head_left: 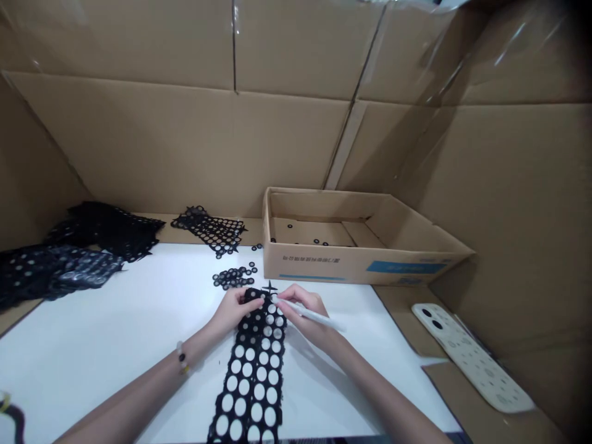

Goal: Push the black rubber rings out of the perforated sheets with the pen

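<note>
A long black rubber sheet (252,376) punched full of round holes lies on the white table (115,327), running from the near edge up to my hands. My left hand (234,308) pinches the sheet's far end with its fingers closed on it. My right hand (305,311) holds a thin white pen-like tool (309,314), its tip touching the sheet's top edge. A small pile of loose black rings (232,277) sits just beyond the hands.
An open shallow cardboard box (351,262) with a few rings inside stands behind the hands. Another perforated sheet (210,229) and stacks of black sheets (69,253) lie at left. A phone in a pale case (472,357) rests at right. Cardboard walls surround the table.
</note>
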The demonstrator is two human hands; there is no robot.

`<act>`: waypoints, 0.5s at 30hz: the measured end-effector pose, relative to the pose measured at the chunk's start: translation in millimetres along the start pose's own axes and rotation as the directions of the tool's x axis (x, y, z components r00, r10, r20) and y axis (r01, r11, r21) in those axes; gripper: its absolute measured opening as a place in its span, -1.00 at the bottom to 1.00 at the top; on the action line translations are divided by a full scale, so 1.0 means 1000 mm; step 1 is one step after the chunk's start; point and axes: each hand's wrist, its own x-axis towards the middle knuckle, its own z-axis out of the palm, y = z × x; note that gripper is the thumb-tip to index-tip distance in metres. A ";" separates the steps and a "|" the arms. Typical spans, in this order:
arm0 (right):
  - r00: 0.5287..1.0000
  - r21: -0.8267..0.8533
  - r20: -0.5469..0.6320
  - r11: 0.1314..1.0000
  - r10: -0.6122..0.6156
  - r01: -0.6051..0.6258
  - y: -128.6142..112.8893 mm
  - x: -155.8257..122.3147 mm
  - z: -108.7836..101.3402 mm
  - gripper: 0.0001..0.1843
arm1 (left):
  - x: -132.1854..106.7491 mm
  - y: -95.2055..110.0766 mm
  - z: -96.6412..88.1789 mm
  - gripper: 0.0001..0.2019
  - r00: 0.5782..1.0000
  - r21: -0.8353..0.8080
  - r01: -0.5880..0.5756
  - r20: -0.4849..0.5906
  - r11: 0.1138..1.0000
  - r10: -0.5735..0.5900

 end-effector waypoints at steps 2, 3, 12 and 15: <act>0.998 -0.059 -0.032 0.996 -0.062 0.060 -0.004 -0.002 0.000 -0.84 | -0.002 0.004 0.001 -0.73 1.000 0.019 0.013 0.009 1.000 -0.013; 0.996 -0.073 -0.051 0.995 -0.076 0.072 -0.005 -0.003 0.000 -0.85 | -0.003 0.005 0.002 -0.74 1.000 0.028 0.005 0.013 1.000 -0.006; 0.988 -0.009 -0.123 0.995 -0.095 0.095 -0.004 -0.006 0.006 -0.90 | -0.010 0.015 0.008 -0.72 1.000 0.026 0.008 -0.015 1.000 -0.008; 0.984 0.001 -0.153 0.996 -0.089 0.091 -0.006 -0.007 0.005 -0.90 | -0.012 0.020 0.009 -0.73 0.999 0.021 0.033 -0.028 0.999 -0.033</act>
